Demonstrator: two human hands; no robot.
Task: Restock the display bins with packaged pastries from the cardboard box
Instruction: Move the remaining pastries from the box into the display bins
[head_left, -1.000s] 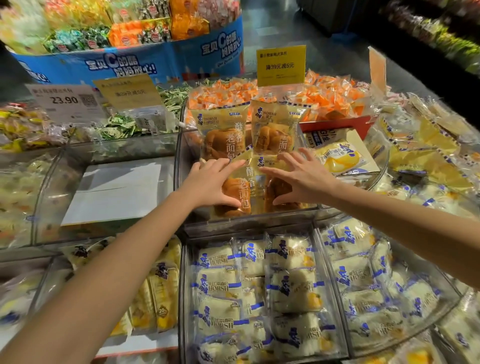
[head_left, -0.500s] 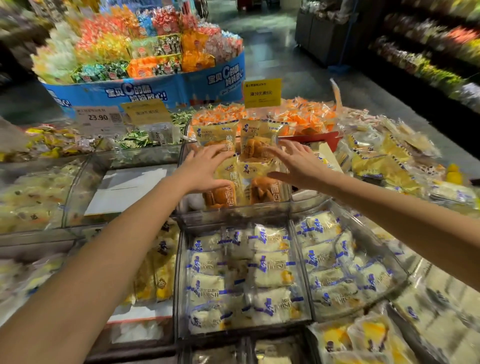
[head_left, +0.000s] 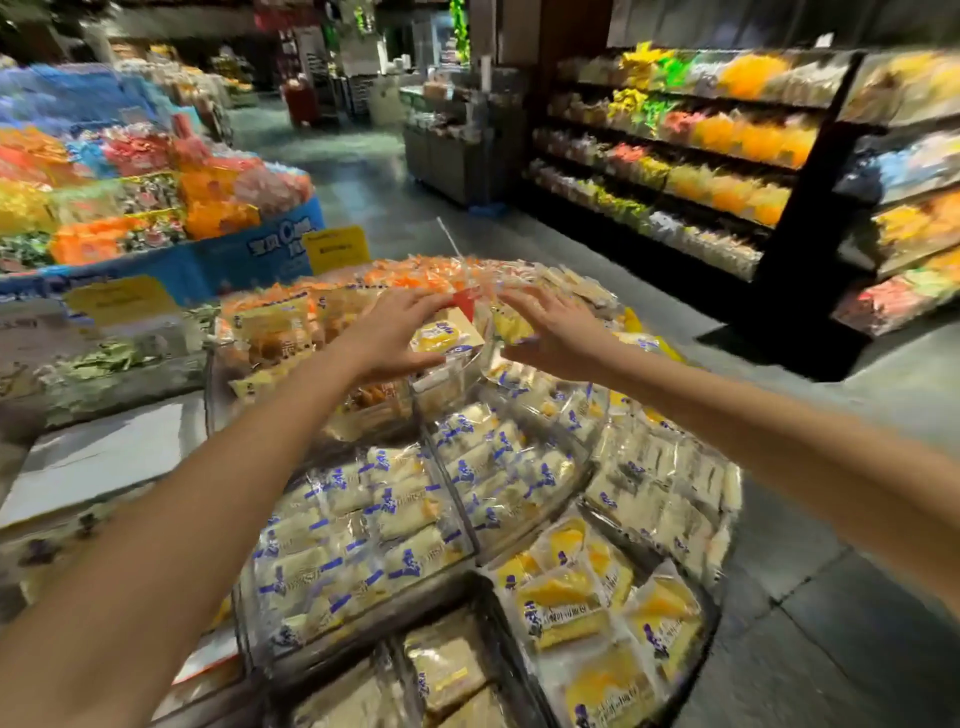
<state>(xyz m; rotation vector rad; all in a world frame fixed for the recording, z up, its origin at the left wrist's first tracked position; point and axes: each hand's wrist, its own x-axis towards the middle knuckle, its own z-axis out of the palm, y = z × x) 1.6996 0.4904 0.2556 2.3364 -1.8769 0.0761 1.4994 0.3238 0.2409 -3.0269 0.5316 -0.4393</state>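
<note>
Cardboard box (head_left: 464, 306), red-edged, at far centre, holding a yellow packaged pastry (head_left: 440, 336) with long axis roughly left to right. Box directly between left hand (head_left: 397, 332) and right hand (head_left: 553, 332), both equally near. Arms outstretched, palms down, fingers (head_left: 519, 303) spread and released, grasping nothing; contact with box blurred, undeterminable.

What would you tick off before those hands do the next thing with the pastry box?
1. Left hand free: ok, open, holding nothing.
2. Right hand free: ok, open too.
3. Reach to box: ok, it sits between the hands.
4. Stock in box: ok, a yellow packet shows.
5. Room among white packets in front: not ok, packed tight.
6. Fingers touching box: cannot tell, the picture is blurred.
</note>
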